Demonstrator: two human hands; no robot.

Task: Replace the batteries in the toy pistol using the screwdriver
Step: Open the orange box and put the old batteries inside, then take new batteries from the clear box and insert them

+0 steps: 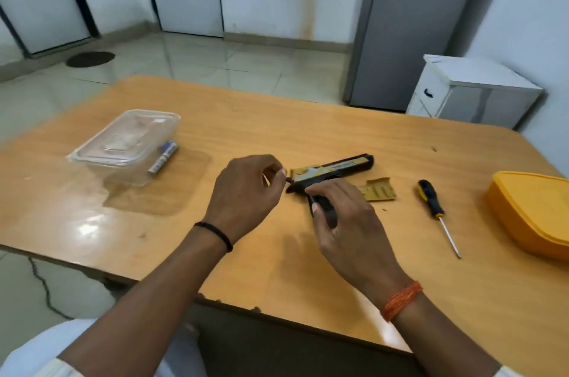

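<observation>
Toy pistol flat on bench, light rigid plastic, right hand grip clamping handle, left hand grip pinching rear end, cover off.

Both forearms extend forward. Left hand raised, fingers curled, thumb and forefinger pinched together. Right hand angled down, fingers curled in a grip.
</observation>
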